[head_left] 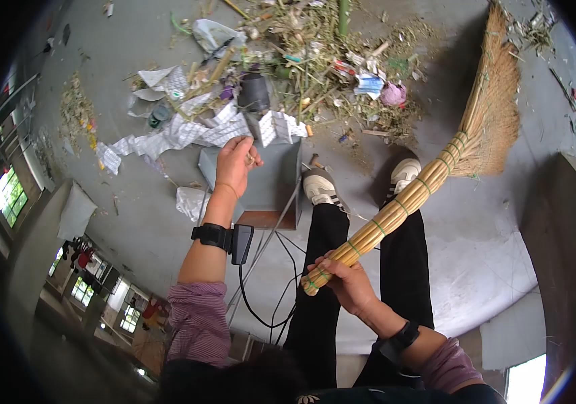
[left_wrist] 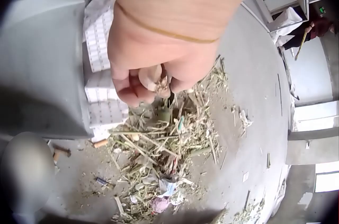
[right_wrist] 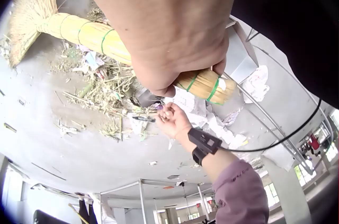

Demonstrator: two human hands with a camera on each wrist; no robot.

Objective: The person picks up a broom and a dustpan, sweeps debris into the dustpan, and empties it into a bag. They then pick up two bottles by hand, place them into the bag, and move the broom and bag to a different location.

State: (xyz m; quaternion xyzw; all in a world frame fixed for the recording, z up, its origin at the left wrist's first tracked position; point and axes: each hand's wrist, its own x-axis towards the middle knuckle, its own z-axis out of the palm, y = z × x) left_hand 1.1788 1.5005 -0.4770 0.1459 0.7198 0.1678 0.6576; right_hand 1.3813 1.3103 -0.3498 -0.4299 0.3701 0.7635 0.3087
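Note:
My right hand [head_left: 356,291] grips the butt of a straw broom [head_left: 406,202] bound with green ties; its bristles fan out on the floor at the upper right of the head view. In my left hand [head_left: 234,168], curled fingers hold a small pale garlic bulb [left_wrist: 152,78], partly hidden by the fingers. This hand is over the front left part of a grey metal dustpan [head_left: 271,175]. White grid-printed paper [head_left: 224,129] lies along the pan's front edge. Beyond it spreads a heap of dry stalks and litter [head_left: 315,74].
My shoes [head_left: 319,186] stand right of the dustpan. A dark cup-like container [head_left: 254,92], a blue mask-like piece [head_left: 369,85] and a pink crumpled piece [head_left: 393,94] lie in the litter. Thin metal rods [head_left: 254,259] rise from the pan. Another person [left_wrist: 316,29] stands farther off.

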